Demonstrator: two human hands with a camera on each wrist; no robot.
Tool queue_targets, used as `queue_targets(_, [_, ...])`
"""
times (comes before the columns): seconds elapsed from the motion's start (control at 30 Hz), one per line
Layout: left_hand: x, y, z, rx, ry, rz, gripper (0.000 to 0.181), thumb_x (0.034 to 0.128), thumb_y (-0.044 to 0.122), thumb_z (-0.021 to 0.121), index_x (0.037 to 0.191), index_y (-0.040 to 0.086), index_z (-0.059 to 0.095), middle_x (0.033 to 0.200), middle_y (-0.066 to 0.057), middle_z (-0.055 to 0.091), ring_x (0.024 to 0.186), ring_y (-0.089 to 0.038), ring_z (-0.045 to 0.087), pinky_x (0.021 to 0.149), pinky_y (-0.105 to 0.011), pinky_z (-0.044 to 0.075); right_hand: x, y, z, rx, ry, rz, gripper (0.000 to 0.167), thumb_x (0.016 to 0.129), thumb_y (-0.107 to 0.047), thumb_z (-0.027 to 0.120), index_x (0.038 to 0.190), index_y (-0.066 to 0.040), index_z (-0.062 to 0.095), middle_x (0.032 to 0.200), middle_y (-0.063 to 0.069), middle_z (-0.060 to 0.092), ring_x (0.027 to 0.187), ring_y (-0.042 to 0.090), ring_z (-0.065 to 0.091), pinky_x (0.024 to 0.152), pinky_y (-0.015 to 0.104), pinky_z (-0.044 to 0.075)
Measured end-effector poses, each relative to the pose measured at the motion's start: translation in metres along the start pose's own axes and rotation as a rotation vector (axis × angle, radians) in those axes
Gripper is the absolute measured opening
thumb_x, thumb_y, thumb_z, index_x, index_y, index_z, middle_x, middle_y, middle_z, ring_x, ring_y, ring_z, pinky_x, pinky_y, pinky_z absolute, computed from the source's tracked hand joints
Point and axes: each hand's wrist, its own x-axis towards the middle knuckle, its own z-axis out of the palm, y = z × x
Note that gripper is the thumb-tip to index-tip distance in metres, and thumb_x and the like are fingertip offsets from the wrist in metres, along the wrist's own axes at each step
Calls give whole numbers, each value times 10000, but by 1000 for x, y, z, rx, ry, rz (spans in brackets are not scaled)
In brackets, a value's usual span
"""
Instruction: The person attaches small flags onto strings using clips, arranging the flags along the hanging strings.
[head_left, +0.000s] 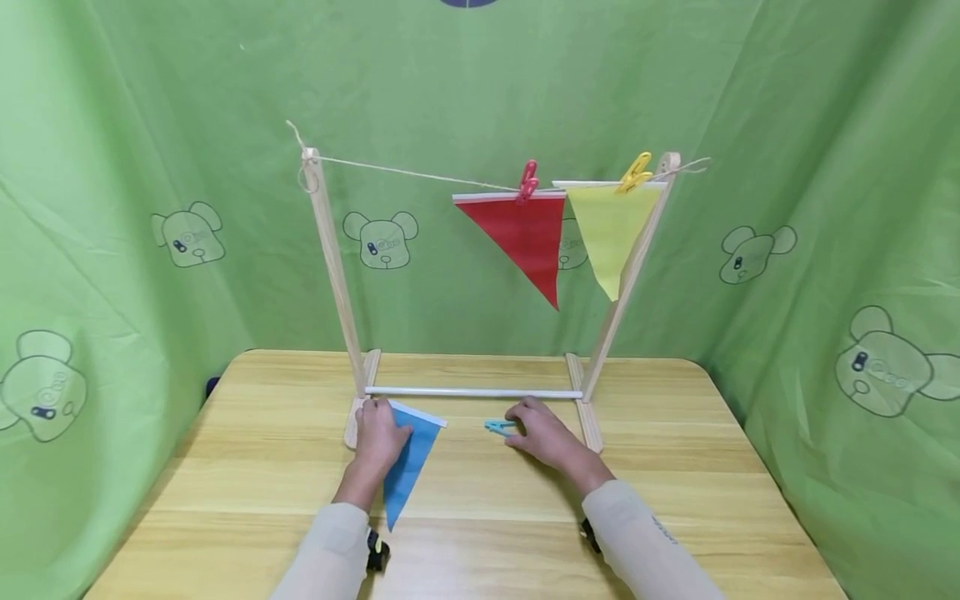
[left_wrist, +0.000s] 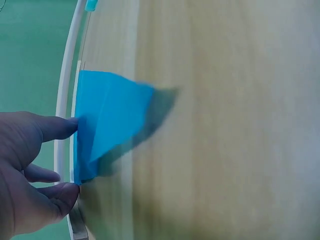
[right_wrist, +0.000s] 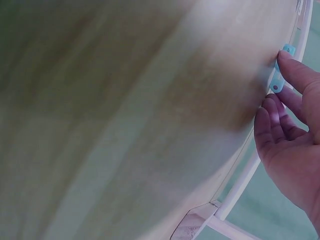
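A blue triangular pennant (head_left: 411, 467) with a white top strip hangs from my left hand (head_left: 381, 433). In the left wrist view its thumb and fingers grip the strip edge of the pennant (left_wrist: 107, 110), which is slightly bent and throws a shadow on the wood. My right hand (head_left: 542, 429) pinches a light blue clothespin (head_left: 498, 427) low over the table, to the right of the pennant. The right wrist view shows the clothespin (right_wrist: 281, 70) at the thumb and index fingertips, partly covered by them. The other fingers of that hand are bent below it.
Behind the hands stands a wooden frame with a left post (head_left: 333, 267), a right post (head_left: 633, 267) and a low white bar (head_left: 472, 392). From its sagging string (head_left: 405, 172) hang a red pennant (head_left: 525, 233) under a red clothespin (head_left: 527, 182) and a yellow pennant (head_left: 615, 225) under a yellow clothespin (head_left: 634, 172).
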Motion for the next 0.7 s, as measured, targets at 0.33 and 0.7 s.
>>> queue_targets(0.33, [11, 1, 3, -16, 18, -44, 713, 844, 222, 855, 1327, -192, 533, 1376, -378, 467, 1125, -470, 527, 930, -542, 526, 1, 1, 0, -13, -2, -17, 402, 894, -230, 824, 1222, -34, 697, 1185, 64, 597, 1111, 230, 590, 1046, 424, 520])
queue_targets(0.7, [17, 5, 10, -27, 34, -113, 707, 847, 175, 857, 1335, -205, 513, 1334, -385, 462, 1142, -467, 516, 958, -540, 522, 1, 0, -2, -14, -13, -18, 386, 910, -226, 810, 1228, -40, 695, 1196, 55, 590, 1120, 220, 584, 1047, 408, 516])
